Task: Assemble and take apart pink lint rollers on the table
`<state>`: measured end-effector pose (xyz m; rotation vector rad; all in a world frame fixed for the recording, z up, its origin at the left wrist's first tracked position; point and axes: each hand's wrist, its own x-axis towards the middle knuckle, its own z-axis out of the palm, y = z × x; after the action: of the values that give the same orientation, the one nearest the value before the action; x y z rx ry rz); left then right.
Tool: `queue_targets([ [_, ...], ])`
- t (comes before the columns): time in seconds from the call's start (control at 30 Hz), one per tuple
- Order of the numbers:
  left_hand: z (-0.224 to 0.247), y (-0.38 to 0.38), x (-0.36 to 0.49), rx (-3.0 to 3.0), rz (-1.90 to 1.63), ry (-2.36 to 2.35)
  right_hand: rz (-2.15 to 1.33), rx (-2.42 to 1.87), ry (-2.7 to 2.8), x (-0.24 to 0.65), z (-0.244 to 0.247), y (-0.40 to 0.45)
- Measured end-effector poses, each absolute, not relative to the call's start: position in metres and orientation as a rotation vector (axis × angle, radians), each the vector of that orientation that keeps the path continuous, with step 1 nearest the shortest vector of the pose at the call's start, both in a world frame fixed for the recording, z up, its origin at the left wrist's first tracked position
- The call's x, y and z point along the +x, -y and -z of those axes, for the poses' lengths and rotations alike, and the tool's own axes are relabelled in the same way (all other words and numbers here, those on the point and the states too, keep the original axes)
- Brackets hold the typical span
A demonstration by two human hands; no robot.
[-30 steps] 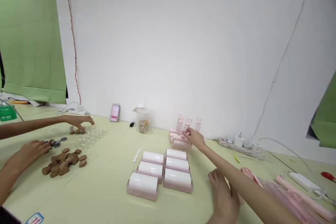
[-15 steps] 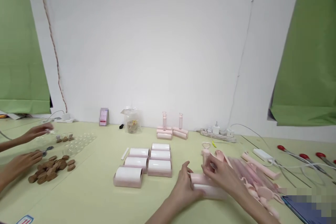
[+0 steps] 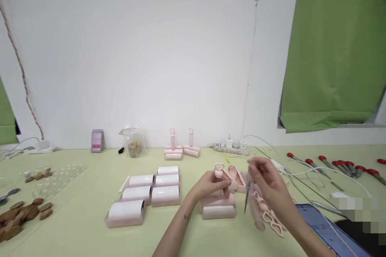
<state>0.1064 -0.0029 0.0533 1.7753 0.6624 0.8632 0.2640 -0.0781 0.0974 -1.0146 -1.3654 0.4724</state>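
Observation:
My left hand [image 3: 207,186] is closed around a pink handle [image 3: 218,172] topped with a heart-shaped loop. This handle stands upright on a pink lint roller [image 3: 219,209] with a white roll, lying on the table. To the right, my right hand [image 3: 267,178] pinches a thin pointed metal tool [image 3: 247,198] with its tip down; its exact kind is unclear. Behind and below that hand lie pink plastic pieces [image 3: 238,176] and heart-shaped loops [image 3: 273,225], partly hidden by it. Left of my left hand, several white rolls in pink covers [image 3: 165,195] are arranged in two columns.
Two pink rollers with upright handles [image 3: 173,150] stand near the wall, beside a power strip [image 3: 232,148]. Red-ended tools [image 3: 342,164], cables and a phone [image 3: 325,225] occupy the right. Brown pieces [image 3: 18,219] and a clear bubbled tray [image 3: 60,178] lie left.
The view has turned right. My right hand has left the roller and now holds the pointed tool. My left hand has shifted from the roller's end to the upright handle.

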Motion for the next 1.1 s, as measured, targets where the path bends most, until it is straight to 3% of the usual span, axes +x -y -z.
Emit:
queue_targets([
  [0.27,-0.034,0.021,0.103,1.645,-1.056,-0.764,-0.256,-0.757,1.180,0.251,-0.070,0.106],
  [0.4,-0.038,0.025,0.101,1.666,-1.043,-0.751,-0.227,-0.951,1.370,0.241,-0.057,0.099],
  [0.6,-0.041,0.035,0.111,1.702,-1.032,-0.665,-0.460,-1.318,1.785,0.238,-0.065,0.084],
  [0.9,-0.033,0.036,0.123,1.712,-1.075,-0.742,-0.162,-1.585,1.911,0.226,-0.099,0.084],
  [1.0,-0.036,0.033,0.119,1.717,-1.075,-0.740,-0.111,-1.424,2.021,0.227,-0.100,0.077],
  [1.1,-0.039,0.031,0.116,1.729,-1.055,-0.709,-0.335,-1.188,2.085,0.227,-0.098,0.065],
])
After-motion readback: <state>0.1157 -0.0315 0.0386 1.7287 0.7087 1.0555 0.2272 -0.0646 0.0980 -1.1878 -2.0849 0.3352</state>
